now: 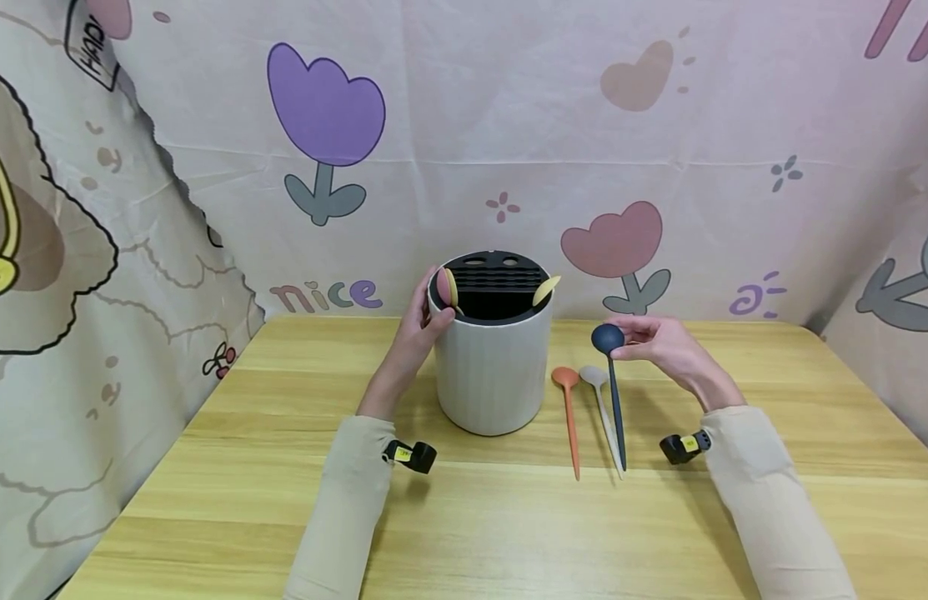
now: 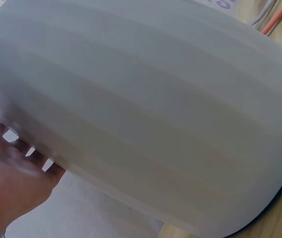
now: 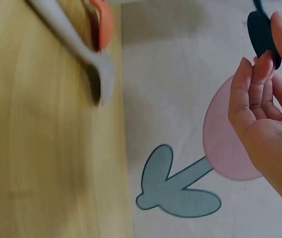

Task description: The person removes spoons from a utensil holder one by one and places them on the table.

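A white ribbed utensil holder (image 1: 492, 375) with a black slotted top stands upright on the table. My left hand (image 1: 418, 327) grips its upper left side, thumb near the rim; the left wrist view shows the fingers (image 2: 21, 145) along the wall. My right hand (image 1: 662, 343) pinches a dark blue spoon (image 1: 608, 338) by its bowl, the handle pointing down toward the table. To its left lie an orange spoon (image 1: 564, 377) and a light grey spoon (image 1: 594, 376), bowls toward the back. The right wrist view shows the blue bowl (image 3: 262, 37) between thumb and fingers.
Pink (image 1: 443, 287) and yellow utensil heads poke out at the holder's left rim, and another yellow utensil (image 1: 546, 289) at its right. A patterned cloth (image 1: 464, 100) hangs behind the wooden table (image 1: 246, 492). Both wrists carry small black cameras.
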Motion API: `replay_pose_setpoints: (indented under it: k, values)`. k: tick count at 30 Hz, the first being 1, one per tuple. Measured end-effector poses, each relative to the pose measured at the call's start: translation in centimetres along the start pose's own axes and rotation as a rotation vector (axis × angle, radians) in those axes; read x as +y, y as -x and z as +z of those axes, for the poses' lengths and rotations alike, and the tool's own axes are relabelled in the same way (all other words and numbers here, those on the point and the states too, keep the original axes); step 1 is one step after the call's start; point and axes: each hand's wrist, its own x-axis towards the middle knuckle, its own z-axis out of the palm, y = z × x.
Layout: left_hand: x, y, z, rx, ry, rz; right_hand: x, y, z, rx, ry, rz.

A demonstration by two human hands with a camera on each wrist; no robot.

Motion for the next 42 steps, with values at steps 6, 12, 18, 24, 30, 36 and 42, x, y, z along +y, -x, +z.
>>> replay_pose_setpoints:
  k: [6,12,18,24,30,36,42]
  values:
    - [0.3,0.1,0.0,0.016,-0.018,-0.022,0.6,0.1,-0.6,0.007,0.059,-0.013]
    - [0.1,0.0,0.2,0.029,-0.033,-0.015,1.2,0.4,-1.2,-0.016,0.102,-0.001]
    - [0.1,0.0,0.5,0.022,-0.029,-0.008,1.8,0.5,-2.3,-0.029,0.18,0.046]
    - [0.2,0.1,0.4,0.032,-0.028,-0.019,2.4,-0.1,-3.4,-0.049,0.278,0.074]
    - [0.1,0.1,0.2,0.038,-0.028,-0.018,2.9,-0.7,-3.8,-0.08,0.337,0.094]
    - [0.0,0.2,0.2,0.039,-0.021,-0.018,3.5,-1.2,-3.6,-0.118,0.363,0.098]
    - [0.2,0.1,0.2,0.026,-0.014,-0.004,4.3,-1.5,-3.4,-0.139,0.338,0.117]
